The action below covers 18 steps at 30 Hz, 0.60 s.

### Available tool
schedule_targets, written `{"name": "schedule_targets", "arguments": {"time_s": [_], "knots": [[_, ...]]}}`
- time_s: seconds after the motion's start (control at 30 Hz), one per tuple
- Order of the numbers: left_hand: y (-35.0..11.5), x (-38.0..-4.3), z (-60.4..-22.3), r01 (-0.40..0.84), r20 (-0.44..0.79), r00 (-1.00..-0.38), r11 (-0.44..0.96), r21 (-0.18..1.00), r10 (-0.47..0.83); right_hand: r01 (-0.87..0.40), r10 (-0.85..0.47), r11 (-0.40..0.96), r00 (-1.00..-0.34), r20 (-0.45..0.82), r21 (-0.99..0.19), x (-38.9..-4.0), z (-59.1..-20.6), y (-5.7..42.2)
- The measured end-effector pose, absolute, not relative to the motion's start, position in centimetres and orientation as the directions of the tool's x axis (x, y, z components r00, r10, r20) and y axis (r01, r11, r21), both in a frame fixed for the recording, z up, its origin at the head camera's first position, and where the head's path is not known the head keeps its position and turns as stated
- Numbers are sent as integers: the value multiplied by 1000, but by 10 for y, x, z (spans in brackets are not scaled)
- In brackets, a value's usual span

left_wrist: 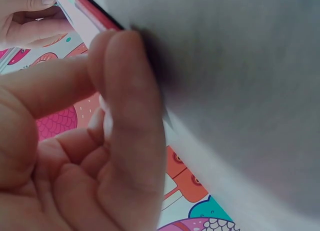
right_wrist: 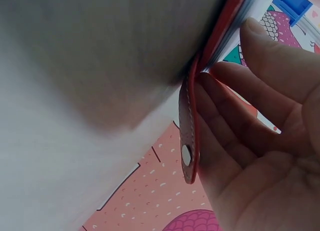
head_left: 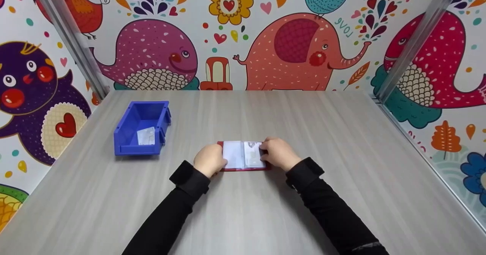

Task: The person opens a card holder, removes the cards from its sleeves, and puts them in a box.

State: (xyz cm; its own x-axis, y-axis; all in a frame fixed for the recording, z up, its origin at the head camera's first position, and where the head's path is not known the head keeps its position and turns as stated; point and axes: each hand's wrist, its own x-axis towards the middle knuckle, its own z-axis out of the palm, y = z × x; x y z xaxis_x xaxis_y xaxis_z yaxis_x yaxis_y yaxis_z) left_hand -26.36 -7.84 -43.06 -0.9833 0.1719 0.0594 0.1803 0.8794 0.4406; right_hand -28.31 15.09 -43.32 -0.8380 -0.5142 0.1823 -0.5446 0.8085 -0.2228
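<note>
A red card holder (head_left: 232, 156) lies spread open on the table between both hands, its clear sleeves facing up. In the right-hand sleeve sits a pale card (head_left: 252, 157) with a dark mark near its top. My left hand (head_left: 209, 160) pinches the holder's left edge between thumb and finger. At the right edge, my right hand (head_left: 280, 154) grips the sleeves and cover, thumb on the page side. The right wrist view shows the holder's stitched red strap (right_wrist: 189, 126) with a metal snap, hanging along the fingers.
A blue plastic bin (head_left: 137, 150) stands on the table (head_left: 326, 125) to the left, with a whitish card-like piece (head_left: 146, 136) inside. Printed cartoon walls (head_left: 228, 38) enclose the table at the back and sides, with metal posts (head_left: 70, 38) at the corners.
</note>
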Motion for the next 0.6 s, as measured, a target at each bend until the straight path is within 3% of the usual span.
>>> {"name": "schedule_targets", "arguments": {"time_s": [0.47, 0.6], "knots": [[-77, -266, -430, 173, 36, -984, 883, 437, 175, -540, -509, 812, -841, 184, -220, -283, -433, 149], [-74, -265, -424, 184, 77, -983, 889, 419, 168, -544, -514, 812, -838, 181, -213, -284, -434, 149]]}}
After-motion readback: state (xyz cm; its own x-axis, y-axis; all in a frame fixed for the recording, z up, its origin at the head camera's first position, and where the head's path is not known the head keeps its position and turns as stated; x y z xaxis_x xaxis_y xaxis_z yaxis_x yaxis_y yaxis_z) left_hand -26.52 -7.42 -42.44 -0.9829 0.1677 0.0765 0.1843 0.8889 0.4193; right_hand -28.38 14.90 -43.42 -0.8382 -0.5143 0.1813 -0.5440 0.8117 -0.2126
